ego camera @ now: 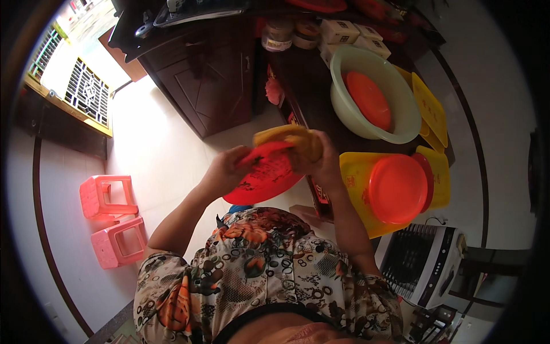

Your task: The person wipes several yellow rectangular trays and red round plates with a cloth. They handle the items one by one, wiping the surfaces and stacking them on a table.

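Note:
My left hand (230,170) grips the left edge of a round red plastic tray (262,176), which bears a dark printed pattern. In my right hand (320,157) is a folded yellow cloth (288,135), blurred and lying against the tray's far rim. The tray is tilted and held up in front of my body, left of a dark wooden table (305,81). Right of my right hand, a round orange-red plastic tray (398,189) rests on a yellow rectangular tray (354,193).
A pale green basin (339,99) with an orange-red plastic item (365,99) inside stands on the table. Behind it are jars (277,36) and white boxes (339,32). Yellow trays (429,107) lean at right. Pink stools (107,198) stand at left, an air cooler (421,262) at lower right.

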`<state>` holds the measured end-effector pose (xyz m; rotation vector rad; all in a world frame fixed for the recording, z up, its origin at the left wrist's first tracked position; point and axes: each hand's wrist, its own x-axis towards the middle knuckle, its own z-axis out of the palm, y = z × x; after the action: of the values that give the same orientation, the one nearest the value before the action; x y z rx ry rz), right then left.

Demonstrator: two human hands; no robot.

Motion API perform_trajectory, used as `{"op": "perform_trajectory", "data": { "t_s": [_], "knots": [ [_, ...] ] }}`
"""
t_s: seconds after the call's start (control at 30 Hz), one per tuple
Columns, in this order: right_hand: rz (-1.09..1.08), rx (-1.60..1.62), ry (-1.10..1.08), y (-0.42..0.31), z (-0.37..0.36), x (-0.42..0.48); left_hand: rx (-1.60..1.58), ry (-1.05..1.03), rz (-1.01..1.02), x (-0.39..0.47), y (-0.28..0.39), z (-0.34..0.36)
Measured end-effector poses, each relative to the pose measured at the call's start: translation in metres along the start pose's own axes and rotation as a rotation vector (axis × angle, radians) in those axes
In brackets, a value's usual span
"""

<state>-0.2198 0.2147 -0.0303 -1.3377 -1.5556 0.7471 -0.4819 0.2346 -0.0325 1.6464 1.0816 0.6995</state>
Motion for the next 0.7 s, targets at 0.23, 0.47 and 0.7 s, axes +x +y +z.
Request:
{"op": "perform_trajectory", "data": {
  "t_s": [0.23, 0.47, 0.7],
  "knots": [
    [0.559, 0.944, 0.172, 0.091, 0.01, -0.026, -0.509, 0.257, 0.125, -0.002, -0.018, -0.001],
    [0.3, 0.596, 0.27, 0.083, -0.006, -0.017, -0.331, 0.233, 0.062, -0.001, -0.046, 0.004],
    [0.09, 0.462, 0.103, 0.043, 0.004, -0.01, 0.509, 0.179, 0.334, 0.006, 0.029, 0.016]
  ]
}}
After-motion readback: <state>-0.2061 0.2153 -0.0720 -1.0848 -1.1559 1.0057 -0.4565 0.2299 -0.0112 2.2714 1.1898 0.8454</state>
